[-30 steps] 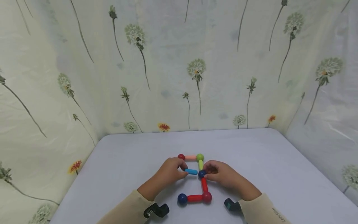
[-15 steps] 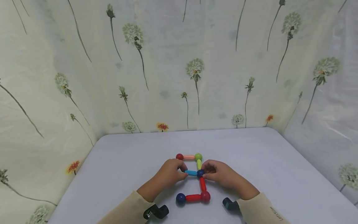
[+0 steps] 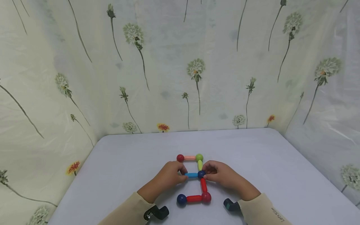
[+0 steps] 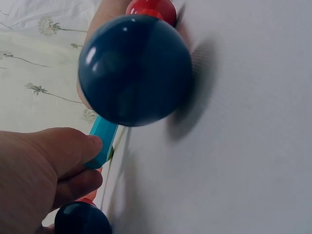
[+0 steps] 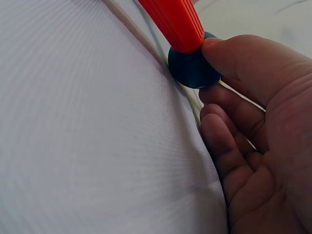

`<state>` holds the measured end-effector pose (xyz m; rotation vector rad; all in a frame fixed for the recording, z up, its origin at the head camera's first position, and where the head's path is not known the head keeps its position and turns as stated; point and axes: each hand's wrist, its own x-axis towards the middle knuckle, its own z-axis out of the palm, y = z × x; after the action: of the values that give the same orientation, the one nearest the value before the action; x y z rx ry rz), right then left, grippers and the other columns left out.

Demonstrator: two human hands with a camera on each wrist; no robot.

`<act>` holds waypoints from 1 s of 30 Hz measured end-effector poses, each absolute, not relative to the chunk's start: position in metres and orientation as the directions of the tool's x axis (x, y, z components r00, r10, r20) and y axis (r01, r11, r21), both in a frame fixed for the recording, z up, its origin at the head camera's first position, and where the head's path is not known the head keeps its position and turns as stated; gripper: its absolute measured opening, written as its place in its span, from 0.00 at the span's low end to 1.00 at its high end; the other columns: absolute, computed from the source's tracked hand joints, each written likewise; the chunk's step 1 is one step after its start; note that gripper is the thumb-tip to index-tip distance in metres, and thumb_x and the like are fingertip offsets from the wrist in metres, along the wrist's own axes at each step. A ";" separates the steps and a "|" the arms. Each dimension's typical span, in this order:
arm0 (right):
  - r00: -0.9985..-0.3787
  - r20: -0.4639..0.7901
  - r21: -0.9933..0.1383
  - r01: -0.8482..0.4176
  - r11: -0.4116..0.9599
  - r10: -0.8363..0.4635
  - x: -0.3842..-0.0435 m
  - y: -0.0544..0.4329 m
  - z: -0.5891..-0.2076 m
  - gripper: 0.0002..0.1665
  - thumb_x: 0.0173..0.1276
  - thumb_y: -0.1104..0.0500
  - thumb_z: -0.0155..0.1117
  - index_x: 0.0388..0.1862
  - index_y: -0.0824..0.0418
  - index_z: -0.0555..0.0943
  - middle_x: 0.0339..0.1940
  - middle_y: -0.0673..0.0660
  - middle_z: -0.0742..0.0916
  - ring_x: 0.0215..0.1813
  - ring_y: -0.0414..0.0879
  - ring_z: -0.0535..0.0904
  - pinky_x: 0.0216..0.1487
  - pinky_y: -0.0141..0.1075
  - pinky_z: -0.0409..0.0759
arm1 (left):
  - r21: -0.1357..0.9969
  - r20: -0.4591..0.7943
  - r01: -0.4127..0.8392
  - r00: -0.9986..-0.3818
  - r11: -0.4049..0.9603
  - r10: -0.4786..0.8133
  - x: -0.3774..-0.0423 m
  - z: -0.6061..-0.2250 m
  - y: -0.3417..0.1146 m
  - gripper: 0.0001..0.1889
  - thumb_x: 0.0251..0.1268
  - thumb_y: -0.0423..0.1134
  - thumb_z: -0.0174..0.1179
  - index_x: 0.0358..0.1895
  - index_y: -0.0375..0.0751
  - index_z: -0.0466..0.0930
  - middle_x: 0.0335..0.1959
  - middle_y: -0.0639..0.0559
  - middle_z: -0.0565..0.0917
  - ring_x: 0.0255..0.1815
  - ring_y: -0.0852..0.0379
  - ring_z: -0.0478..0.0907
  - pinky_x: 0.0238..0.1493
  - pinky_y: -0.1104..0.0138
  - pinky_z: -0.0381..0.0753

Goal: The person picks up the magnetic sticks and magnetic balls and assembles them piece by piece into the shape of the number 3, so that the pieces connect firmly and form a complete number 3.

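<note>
My left hand (image 3: pixel 171 174) pinches a light blue stick (image 3: pixel 192 175) of a ball-and-stick building set between thumb and forefinger. The stick's right end meets the middle dark blue ball (image 3: pixel 201 174). On that ball's right side, my right hand (image 3: pixel 223 175) grips with thumb and fingertips. A yellow-green stick (image 3: pixel 200 165) runs from the ball toward the back, and a red stick (image 5: pixel 176 24) joins its near side. Below the left fingers, the left wrist view shows another dark blue ball (image 4: pixel 83 218), hidden in the head view.
At the back, a pink stick (image 3: pixel 189 158) links a dark red ball (image 3: pixel 180 158) to a green ball (image 3: pixel 199 157). In front, another red stick (image 3: pixel 194 198) joins a red ball (image 3: pixel 206 197) to a dark blue ball (image 3: pixel 181 200). Everything is on a white table (image 3: pixel 135 150).
The light blue stick has moved right, closing the gap to the middle dark blue ball, then lowered slightly with the left hand. My right hand keeps its grip on the ball.
</note>
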<state>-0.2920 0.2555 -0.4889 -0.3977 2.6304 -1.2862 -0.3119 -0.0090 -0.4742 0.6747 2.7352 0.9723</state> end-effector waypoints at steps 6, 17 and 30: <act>-0.947 -0.048 -0.791 -0.158 0.591 -0.318 -0.293 0.256 -0.491 0.13 0.69 0.53 0.74 0.50 0.50 0.83 0.44 0.49 0.86 0.48 0.47 0.81 0.55 0.39 0.81 | 0.631 0.004 0.363 -0.886 0.686 0.464 -0.313 -0.478 -0.011 0.07 0.61 0.42 0.77 0.38 0.53 0.88 0.32 0.62 0.81 0.36 0.60 0.75 0.33 0.70 0.80; -0.947 -0.053 -0.797 -0.152 0.584 -0.318 -0.294 0.256 -0.493 0.14 0.69 0.53 0.75 0.50 0.51 0.82 0.43 0.49 0.86 0.48 0.47 0.80 0.55 0.40 0.82 | 0.644 0.002 0.363 -0.881 0.674 0.473 -0.311 -0.479 -0.012 0.08 0.63 0.43 0.75 0.42 0.51 0.87 0.35 0.61 0.82 0.38 0.60 0.76 0.38 0.69 0.81; -0.951 -0.063 -0.791 -0.137 0.596 -0.302 -0.293 0.254 -0.489 0.14 0.68 0.54 0.76 0.50 0.51 0.83 0.43 0.49 0.86 0.48 0.47 0.79 0.54 0.40 0.82 | 0.671 -0.140 0.284 -0.859 0.685 0.493 -0.329 -0.470 -0.046 0.19 0.60 0.48 0.77 0.53 0.54 0.84 0.49 0.56 0.84 0.49 0.55 0.79 0.54 0.56 0.84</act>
<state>-0.2931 0.2544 -0.4893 -0.3662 2.6325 -1.2806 -0.3288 -0.0456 -0.4696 0.6149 2.5893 0.9547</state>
